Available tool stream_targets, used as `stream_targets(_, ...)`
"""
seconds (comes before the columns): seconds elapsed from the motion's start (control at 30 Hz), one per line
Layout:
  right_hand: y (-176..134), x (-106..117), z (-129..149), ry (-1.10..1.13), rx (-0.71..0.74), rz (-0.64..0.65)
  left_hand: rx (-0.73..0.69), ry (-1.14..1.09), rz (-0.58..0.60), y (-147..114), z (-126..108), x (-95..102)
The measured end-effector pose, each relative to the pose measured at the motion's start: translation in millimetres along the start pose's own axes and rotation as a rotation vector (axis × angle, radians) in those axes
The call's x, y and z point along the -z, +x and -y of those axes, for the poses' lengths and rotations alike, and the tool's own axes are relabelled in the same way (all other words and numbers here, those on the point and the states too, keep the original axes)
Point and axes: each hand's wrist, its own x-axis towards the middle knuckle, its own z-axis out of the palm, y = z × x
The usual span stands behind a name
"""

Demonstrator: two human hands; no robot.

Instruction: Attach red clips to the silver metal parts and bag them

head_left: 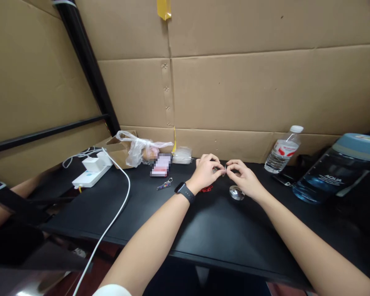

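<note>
While both hands meet above the desk, the fingertips of the left hand and the right hand come together on a small thin piece. Each hand is narrowed to a pinch on it, thumb against forefinger; the piece is too small to make out further. It sits in the gap between the two hands, raised off the desktop.

Just under the right hand, on the near side, lies a shiny metal dome. Something red shows just below the left hand, partly hidden by it. A dark watch circles the left wrist.

Left of the left hand is a key charm with a metal ring, and behind that a blurred-out box. A clear packet lies beyond the left hand, with a plastic bag farther left. Well to the left of both hands, a white power strip holds plugs, and a white cable curves down past the desk edge. Right of the right hand stand a water bottle and, farther right, a tilted-looking blue-lidded jug.
</note>
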Motion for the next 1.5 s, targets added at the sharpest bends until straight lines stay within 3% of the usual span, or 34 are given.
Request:
stream_targets(0.43,2,-2,-4,0.064,-0.032,0.027,-0.068,-0.121,0.135,-3,-1,6.5)
stream_targets(0.77,2,0,-3,0.067,-0.053,0.06,-0.011,-0.084,0.148,-1,1,5.2)
stream_targets(0.97,5,11,-11,0.036,-0.043,0.014,0.031,-0.154,0.131,-1,8,8.8)
stream_targets(1.17,5,14,-10,-0.017,-0.039,0.028,0.013,-0.039,0.273,0,16,3.6)
stream_targets(1.27,4,15,-13,-0.107,-0.023,0.021,0.013,0.098,0.354,4,9,20.8)
stream_targets(1.37,5,17,-22,-0.256,0.028,0.03,-0.026,0.097,0.315,-17,-24,53.8)
stream_targets(1.5,8,15,-41,-0.383,0.029,0.053,0.032,-0.059,-0.057,-110,-84,93.6)
